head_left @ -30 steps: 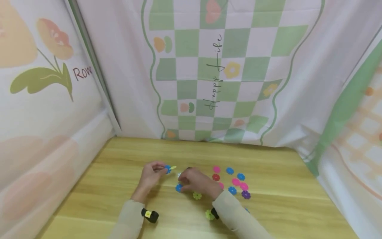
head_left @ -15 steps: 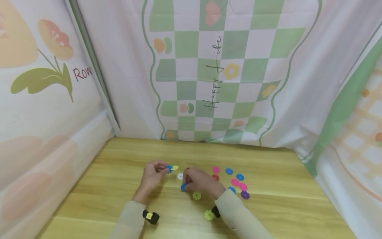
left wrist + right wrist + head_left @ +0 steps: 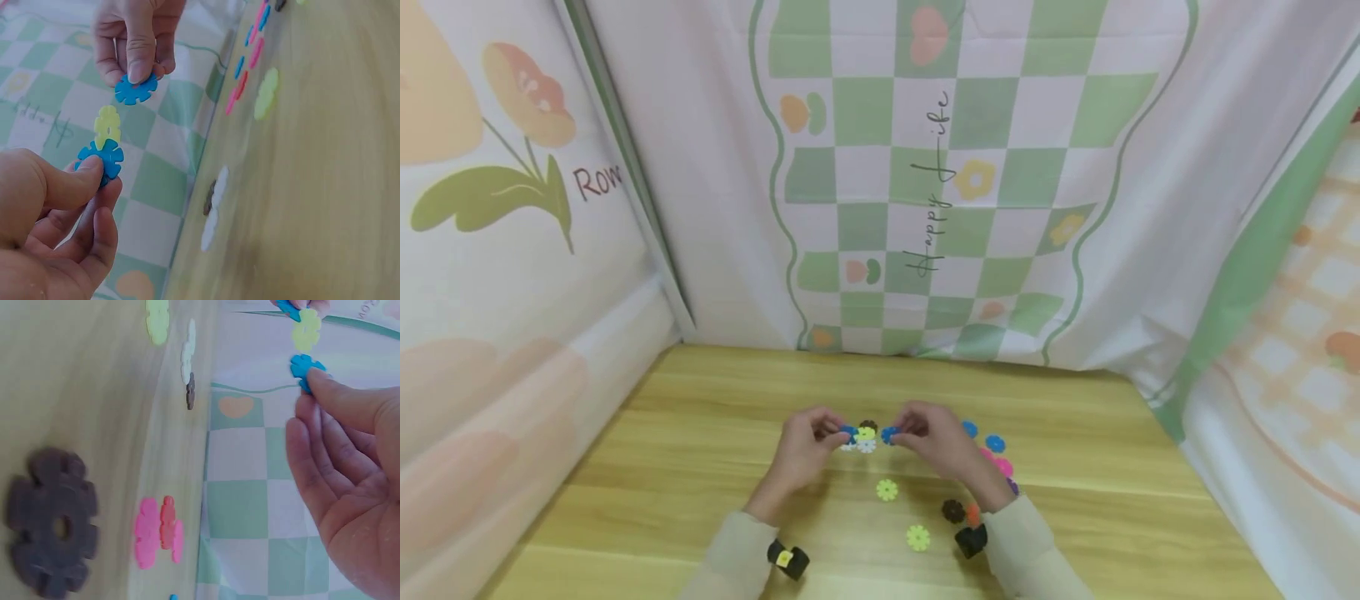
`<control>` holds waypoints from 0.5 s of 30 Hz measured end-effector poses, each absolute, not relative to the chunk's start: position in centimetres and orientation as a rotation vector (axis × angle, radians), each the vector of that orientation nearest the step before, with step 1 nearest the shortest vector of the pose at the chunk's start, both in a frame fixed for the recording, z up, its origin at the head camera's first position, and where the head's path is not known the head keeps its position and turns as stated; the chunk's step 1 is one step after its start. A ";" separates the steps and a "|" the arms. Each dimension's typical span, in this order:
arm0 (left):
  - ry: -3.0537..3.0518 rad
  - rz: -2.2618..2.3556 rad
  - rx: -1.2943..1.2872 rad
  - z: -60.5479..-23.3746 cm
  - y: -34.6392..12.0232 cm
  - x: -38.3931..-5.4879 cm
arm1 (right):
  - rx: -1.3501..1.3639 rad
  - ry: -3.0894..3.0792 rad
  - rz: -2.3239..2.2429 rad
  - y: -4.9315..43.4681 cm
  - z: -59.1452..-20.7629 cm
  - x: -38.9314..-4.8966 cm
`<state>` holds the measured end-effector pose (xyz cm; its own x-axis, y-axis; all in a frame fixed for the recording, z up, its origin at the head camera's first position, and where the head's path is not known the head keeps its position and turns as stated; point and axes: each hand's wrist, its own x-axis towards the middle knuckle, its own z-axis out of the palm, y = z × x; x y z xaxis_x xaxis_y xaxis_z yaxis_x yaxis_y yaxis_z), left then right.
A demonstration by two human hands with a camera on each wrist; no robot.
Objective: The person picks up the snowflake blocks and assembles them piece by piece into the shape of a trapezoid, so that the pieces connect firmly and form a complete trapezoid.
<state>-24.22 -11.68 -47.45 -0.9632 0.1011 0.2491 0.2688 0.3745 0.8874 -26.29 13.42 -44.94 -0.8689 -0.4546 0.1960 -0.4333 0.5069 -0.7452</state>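
Note:
My left hand (image 3: 805, 448) pinches a blue flower-shaped plastic disc (image 3: 113, 157) between thumb and fingers. A yellow-green disc (image 3: 107, 122) is slotted into that blue disc and stands out toward the other hand. Between the thumb and fingers of my right hand (image 3: 942, 442) is a second blue disc (image 3: 136, 94). In both wrist views a small gap separates this blue disc from the yellow-green one. Both hands are raised above the table, facing each other. Below them lie white discs (image 3: 210, 230) and a brown disc (image 3: 209, 199).
Loose yellow-green discs (image 3: 887, 490) lie on the wooden table (image 3: 700, 433) nearer me. A dark brown disc (image 3: 953, 511) and an orange disc (image 3: 973, 514) lie beside the right wrist. Pink discs (image 3: 1003, 467) and blue discs (image 3: 995, 443) are farther right. A checked curtain (image 3: 917, 308) hangs behind.
My right hand has picked up the blue disc from the table and brought it up, facing the joined pair. The left hand has shifted slightly right, still holding its blue disc.

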 end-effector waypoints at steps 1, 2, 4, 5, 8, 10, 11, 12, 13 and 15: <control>-2.469 -1.646 -0.350 -47.3 -11.5 -24.2 | -0.789 2.718 -1.350 13.6 -45.0 -26.1; -2.464 -1.653 -0.360 -47.2 -11.3 -24.1 | -0.781 2.733 -1.377 13.7 -45.1 -26.0; -2.454 -1.653 -0.388 -47.1 -11.1 -24.1 | -0.764 2.750 -1.429 14.0 -45.3 -25.6; -2.445 -1.651 -0.408 -47.1 -11.0 -24.1 | -0.759 2.758 -1.448 14.1 -45.3 -25.4; -2.430 -1.665 -0.416 -47.1 -10.8 -24.1 | -0.769 2.756 -1.503 14.1 -45.4 -25.0; -2.420 -1.672 -0.419 -47.1 -10.7 -24.0 | -0.771 2.746 -1.531 14.0 -45.3 -24.9; -2.415 -1.675 -0.421 -47.1 -10.7 -24.0 | -0.773 2.744 -1.543 13.9 -45.3 -24.8; -2.416 -1.681 -0.417 -47.1 -10.7 -24.0 | -0.770 2.739 -1.555 13.8 -45.3 -24.8; -2.414 -1.683 -0.418 -47.1 -10.7 -23.9 | -0.770 2.734 -1.566 13.7 -45.3 -24.8; -2.415 -1.682 -0.421 -47.1 -10.8 -23.9 | -0.770 2.730 -1.576 13.6 -45.4 -24.8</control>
